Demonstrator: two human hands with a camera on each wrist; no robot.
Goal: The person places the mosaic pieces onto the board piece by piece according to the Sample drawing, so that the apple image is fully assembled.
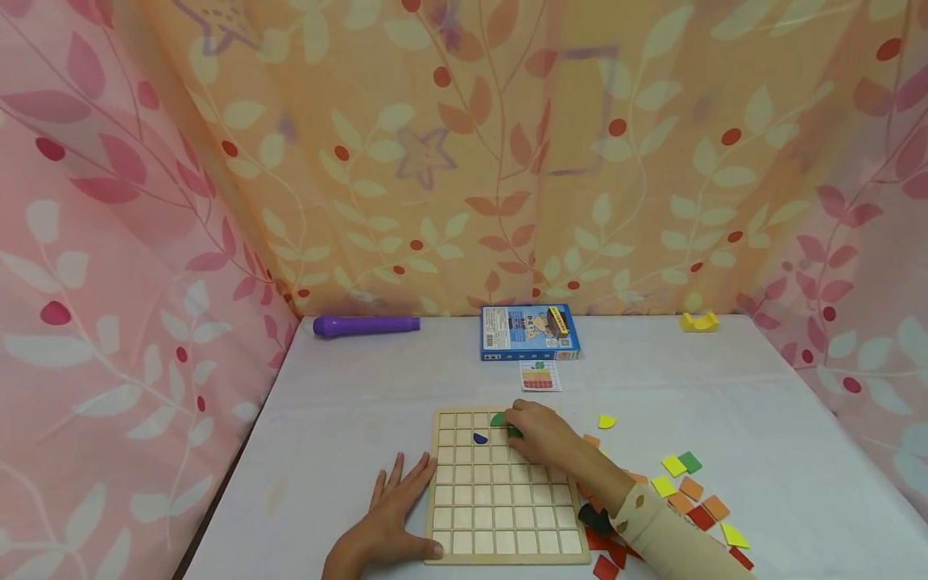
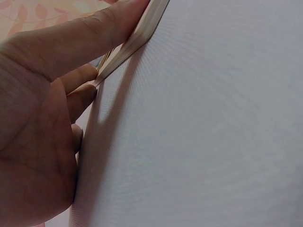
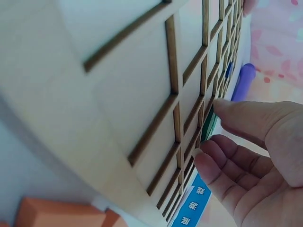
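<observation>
A: What does the right hand (image 1: 542,435) have?

B: Its fingers (image 3: 222,163) curl over a dark green tile (image 1: 514,432) and pinch its edge in a cell near the far edge of the wooden grid board (image 1: 503,515). The board is pale, flat and square, cut into small square cells by thin raised slats.

A: And the left hand (image 1: 387,519)?

B: It lies flat on the white cloth worktop (image 1: 326,419), fingers (image 2: 90,35) straight and slightly spread, touching the board's left edge, thumb at the near left corner.

A: Anything else in the board?

B: A green rounded piece (image 1: 496,419) sits in the cell just left of the right hand, and a blue half-round piece (image 1: 480,438) lies one row nearer, further left.

A: Around the board?

B: To its right, loose flat tiles (image 1: 689,487) in yellow, green, orange and red. Beyond its far edge, a small pattern card (image 1: 540,376), then a blue box (image 1: 529,332). Far left of the box, a purple cylinder (image 1: 366,325); far right, a yellow block (image 1: 699,322).
</observation>
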